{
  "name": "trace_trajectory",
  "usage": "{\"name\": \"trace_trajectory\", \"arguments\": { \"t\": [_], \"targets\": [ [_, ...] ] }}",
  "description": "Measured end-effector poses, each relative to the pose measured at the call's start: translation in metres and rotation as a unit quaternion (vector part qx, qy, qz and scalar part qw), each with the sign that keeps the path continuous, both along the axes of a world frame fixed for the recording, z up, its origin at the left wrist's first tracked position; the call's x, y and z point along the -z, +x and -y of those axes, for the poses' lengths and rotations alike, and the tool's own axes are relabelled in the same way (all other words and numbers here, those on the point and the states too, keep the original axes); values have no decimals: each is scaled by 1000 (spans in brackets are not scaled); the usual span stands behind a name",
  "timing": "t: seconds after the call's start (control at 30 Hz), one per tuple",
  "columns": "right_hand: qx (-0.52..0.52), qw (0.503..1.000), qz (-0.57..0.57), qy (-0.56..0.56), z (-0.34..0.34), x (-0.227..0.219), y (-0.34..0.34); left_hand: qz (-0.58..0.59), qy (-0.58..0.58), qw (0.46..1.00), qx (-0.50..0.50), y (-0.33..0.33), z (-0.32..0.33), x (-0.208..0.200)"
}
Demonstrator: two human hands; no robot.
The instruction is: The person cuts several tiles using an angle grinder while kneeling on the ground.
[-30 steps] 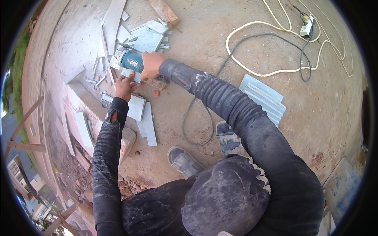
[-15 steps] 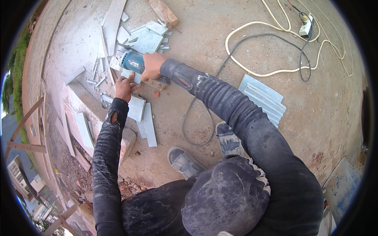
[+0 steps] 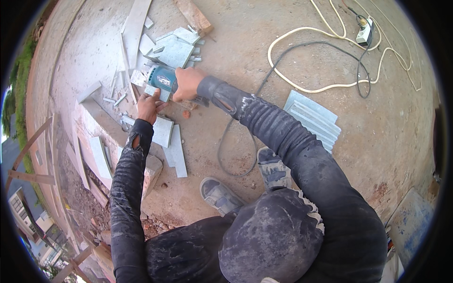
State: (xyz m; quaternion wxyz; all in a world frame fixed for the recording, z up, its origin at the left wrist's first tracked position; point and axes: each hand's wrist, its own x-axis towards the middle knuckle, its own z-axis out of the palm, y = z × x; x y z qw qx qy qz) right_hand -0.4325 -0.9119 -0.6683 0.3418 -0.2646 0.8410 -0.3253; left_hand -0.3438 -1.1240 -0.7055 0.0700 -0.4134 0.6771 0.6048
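My right hand (image 3: 189, 83) is closed round the back of a teal power cutter (image 3: 161, 78), which lies on its side low over the work spot. Its blade cannot be made out. Close against its near side, my left hand (image 3: 149, 107) pinches a small pale grey-green tile piece (image 3: 164, 94) between thumb and fingers. Part of that piece is hidden under the cutter. Beyond the tool lie broken tiles (image 3: 176, 53) and thin offcuts. More cut tiles (image 3: 163, 130) rest just nearer than my left hand.
A long pale board (image 3: 136, 29) and a wooden block (image 3: 194, 18) lie at the far side. Stacked tile strips (image 3: 312, 118) sit to the right. A cream cable (image 3: 302, 88) and a dark cord (image 3: 283, 56) loop over the ground toward a white power strip (image 3: 364, 32).
My right hand and the cutter have shifted slightly right and nearer to me. My left hand has stayed almost in place, still on the tile piece.
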Motion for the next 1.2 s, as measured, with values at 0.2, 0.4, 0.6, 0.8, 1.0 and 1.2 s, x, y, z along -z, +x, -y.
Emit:
{"name": "trace_trajectory", "arguments": {
  "t": [0.2, 0.4, 0.6, 0.8, 1.0, 1.2],
  "targets": [
    [-18, 1000, 25, 4, -3, -3, -4, -3, -3, 1000, 0, 0, -4, -1],
    [-6, 1000, 11, 1, 0, 4, -3, 2, 1, 1000, -3, -1, -3, -1],
    [-6, 1000, 16, -12, -8, 0, 1, -3, 2, 1000, -4, 0, -2, 0],
    [-3, 1000, 7, -9, -14, 1, 5, -4, 6, 1000, -5, 0, -2, 1],
    [6, 1000, 4, 13, -13, 0, 6, -3, 2, 1000, -7, 0, -3, -1],
    [-7, 1000, 13, -22, -18, 4, 5, -4, 2, 1000, -7, -1, -3, 0]
  ]
}}
